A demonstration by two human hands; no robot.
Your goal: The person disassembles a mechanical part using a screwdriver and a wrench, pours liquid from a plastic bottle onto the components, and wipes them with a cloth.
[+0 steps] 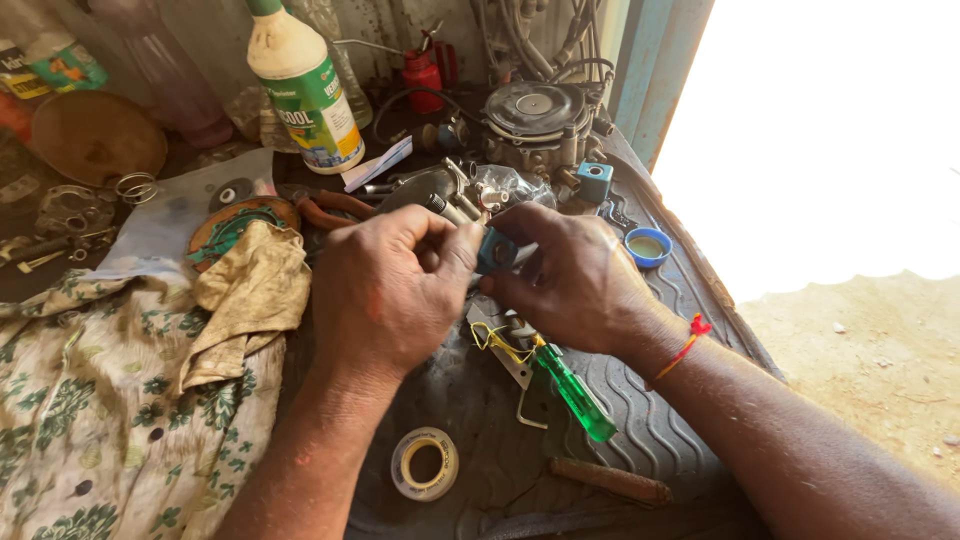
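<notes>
Fingers of the left hand are curled in tight, pinching the end of a small blue block-shaped part, and the fingers of the right hand close on the same part from the other side; both hands grip it between them, just above a ribbed black rubber mat that covers the surface.

Taking that blue part as the landmark: directly below it on the mat lies a screwdriver with a clear green plastic handle, a loop of thin yellow wire beside its shaft. Further below and to the left sits a pale roll of tape, round with an open core. A rusty brown rod lies lower right. To the right of the part rests a shallow blue bottle cap, and above right a small teal cube-shaped coil. Above it stands a round grey metal carburettor housing. Upper left is a white plastic bottle with a green, yellow and white label and a green cap. To the left lie a crumpled, stained yellowish rag and a floral green-and-cream cloth.

A red thread circles the right wrist.
</notes>
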